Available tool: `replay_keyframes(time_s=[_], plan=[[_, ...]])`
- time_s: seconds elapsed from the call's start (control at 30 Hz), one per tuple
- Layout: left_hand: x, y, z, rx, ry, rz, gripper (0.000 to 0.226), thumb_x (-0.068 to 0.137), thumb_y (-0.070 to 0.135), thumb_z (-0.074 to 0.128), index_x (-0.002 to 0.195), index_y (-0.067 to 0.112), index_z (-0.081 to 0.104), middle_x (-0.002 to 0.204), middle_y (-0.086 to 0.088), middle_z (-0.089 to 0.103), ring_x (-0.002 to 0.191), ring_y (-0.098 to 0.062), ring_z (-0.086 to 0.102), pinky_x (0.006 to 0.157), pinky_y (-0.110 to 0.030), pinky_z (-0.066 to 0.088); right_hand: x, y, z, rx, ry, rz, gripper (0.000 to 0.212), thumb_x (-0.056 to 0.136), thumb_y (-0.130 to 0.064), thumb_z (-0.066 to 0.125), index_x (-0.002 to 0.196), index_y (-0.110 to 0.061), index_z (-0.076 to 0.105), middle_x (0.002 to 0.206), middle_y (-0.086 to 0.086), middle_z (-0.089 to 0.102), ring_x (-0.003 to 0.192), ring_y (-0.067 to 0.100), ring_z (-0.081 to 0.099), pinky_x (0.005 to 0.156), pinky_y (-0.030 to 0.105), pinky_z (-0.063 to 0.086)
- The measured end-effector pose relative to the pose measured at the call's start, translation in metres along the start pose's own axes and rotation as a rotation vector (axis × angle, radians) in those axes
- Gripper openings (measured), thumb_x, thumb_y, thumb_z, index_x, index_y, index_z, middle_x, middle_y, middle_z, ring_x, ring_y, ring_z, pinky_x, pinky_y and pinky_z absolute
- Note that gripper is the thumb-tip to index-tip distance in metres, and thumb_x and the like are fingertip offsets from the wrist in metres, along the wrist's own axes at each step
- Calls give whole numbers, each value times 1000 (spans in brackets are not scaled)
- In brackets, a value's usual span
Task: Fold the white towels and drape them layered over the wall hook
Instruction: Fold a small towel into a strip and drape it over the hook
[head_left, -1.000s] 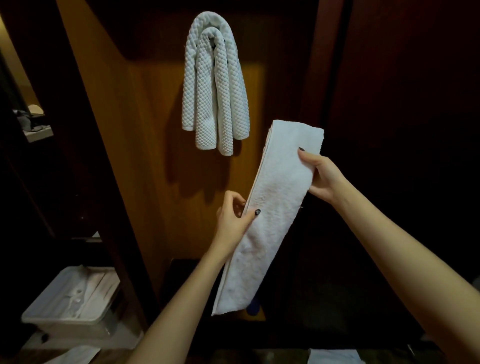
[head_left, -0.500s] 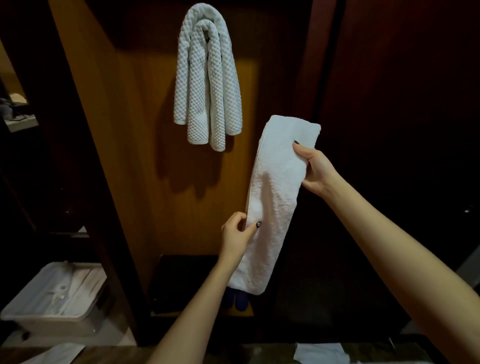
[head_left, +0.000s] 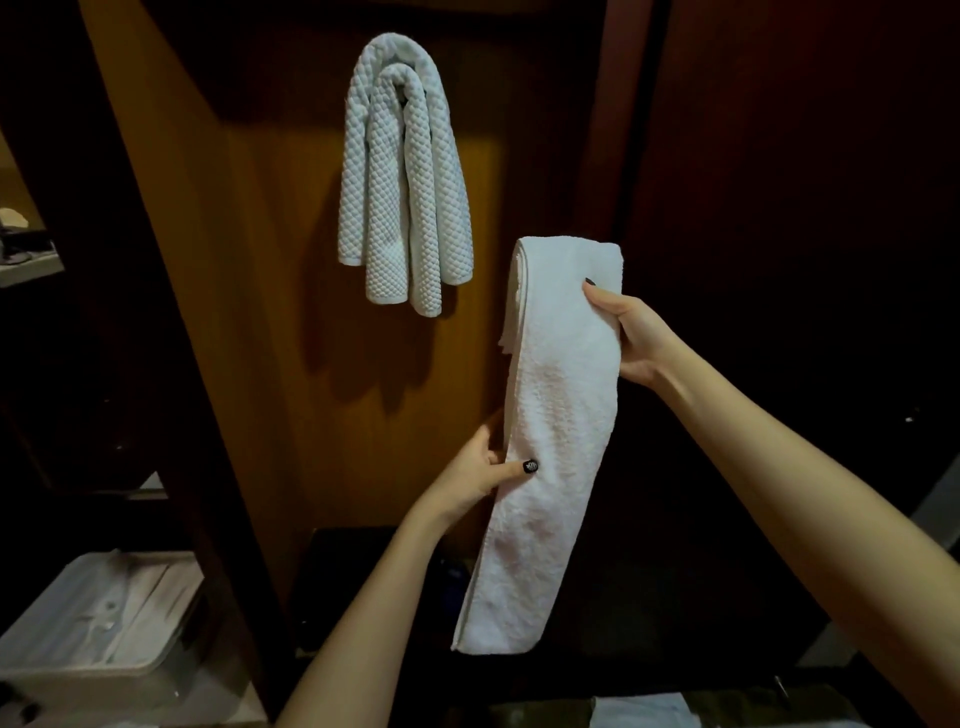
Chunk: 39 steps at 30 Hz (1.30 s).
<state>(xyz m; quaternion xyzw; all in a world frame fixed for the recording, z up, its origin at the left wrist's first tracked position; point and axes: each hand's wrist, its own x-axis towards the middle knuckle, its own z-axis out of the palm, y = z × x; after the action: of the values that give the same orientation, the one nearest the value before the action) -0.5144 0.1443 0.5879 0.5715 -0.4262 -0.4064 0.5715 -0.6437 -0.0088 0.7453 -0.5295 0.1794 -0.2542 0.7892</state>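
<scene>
Wooden wall panelling (head_left: 249, 312) carries two waffle towels (head_left: 405, 171) draped over their hidden hook. Below-right of them hangs the folded plain towel (head_left: 550, 441): right hand (head_left: 631, 332) pinches its top, left hand (head_left: 478, 475) pinches its edge lower down, fingers curled, likely steadying the folds for draping.

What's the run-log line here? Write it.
left hand pinches folded towel mid-length | right hand grips near top | waffle towels already hung | not yet draped

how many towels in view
3: outer textured white towel and inner textured towel hanging above; smooth white towel in left hand, right hand. Bottom white cloth might be another.
</scene>
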Motion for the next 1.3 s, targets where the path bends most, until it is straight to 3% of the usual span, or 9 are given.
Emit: replay_keyframes(time_s=[0.1, 0.3, 0.43, 0.57, 0.67, 0.8, 0.9, 1.13, 1.3], plan=[[3, 6, 0, 73, -72, 27, 30, 85, 18, 74, 108, 20, 54, 75, 19, 73, 66, 7, 67, 51, -5, 42, -2, -1, 1, -17, -42, 22, 26, 96, -25, 55, 114, -9, 63, 95, 5, 76, 85, 18, 74, 67, 32, 59], [-8, -2, -8, 72, 110, 95, 8, 84, 15, 75, 86, 14, 67, 71, 7, 72, 66, -1, 66, 56, -14, 48, -3, -3, 4, -105, 5, -9, 24, 96, -27, 56, 115, -14, 63, 96, 2, 75, 86, 17, 73, 70, 31, 60], [-11, -1, -28, 218, 225, 106, 25, 83, 21, 76, 89, -2, 70, 92, -8, 64, 85, -16, 62, 72, -19, 49, -2, 4, 8, -148, 76, -50, 27, 98, -28, 55, 123, -19, 61, 99, -2, 74, 86, 14, 72, 68, 29, 58], [-14, 7, -47, 222, 169, 108, 35, 89, 34, 67, 107, 4, 66, 112, -12, 63, 102, -19, 62, 86, -24, 48, 3, 3, 12, -92, 181, -67, 37, 98, -27, 56, 134, -17, 54, 118, 4, 68, 103, 21, 66, 77, 39, 54], [-16, 15, -58, 200, 166, 141, 41, 90, 35, 63, 111, 0, 60, 102, -10, 65, 92, -21, 62, 81, -35, 47, 6, -1, 15, -37, 236, -30, 44, 98, -23, 58, 137, -7, 49, 128, 13, 61, 111, 26, 61, 75, 40, 53], [-8, 36, -79, 204, 171, 185, 23, 91, 32, 61, 98, 10, 63, 85, 11, 67, 81, -6, 64, 68, -20, 49, 13, -8, 14, 15, 261, -39, 36, 96, -18, 61, 127, -4, 49, 114, 14, 63, 98, 24, 64, 66, 36, 55], [0, 61, -100, 246, 212, 215, 20, 94, 27, 60, 97, 7, 63, 85, 7, 66, 80, -7, 62, 64, -19, 47, 21, -12, 13, 77, 247, -91, 22, 94, -15, 63, 113, -4, 56, 104, 11, 68, 91, 22, 68, 61, 34, 58], [29, 158, -166, 365, 312, 315, 14, 95, 25, 60, 102, 17, 68, 97, 1, 70, 85, -9, 65, 74, -25, 50, 58, -39, 34, 112, 111, -271, 11, 97, -4, 53, 91, -3, 61, 78, 7, 74, 68, 15, 72, 63, 28, 59], [52, 215, -204, 414, 342, 362, 14, 96, 22, 58, 84, 25, 65, 75, 17, 69, 70, 2, 64, 57, -11, 47, 99, -62, 59, 150, 20, -326, 9, 96, -2, 53, 98, -3, 61, 81, 5, 76, 78, 17, 74, 69, 34, 62]])
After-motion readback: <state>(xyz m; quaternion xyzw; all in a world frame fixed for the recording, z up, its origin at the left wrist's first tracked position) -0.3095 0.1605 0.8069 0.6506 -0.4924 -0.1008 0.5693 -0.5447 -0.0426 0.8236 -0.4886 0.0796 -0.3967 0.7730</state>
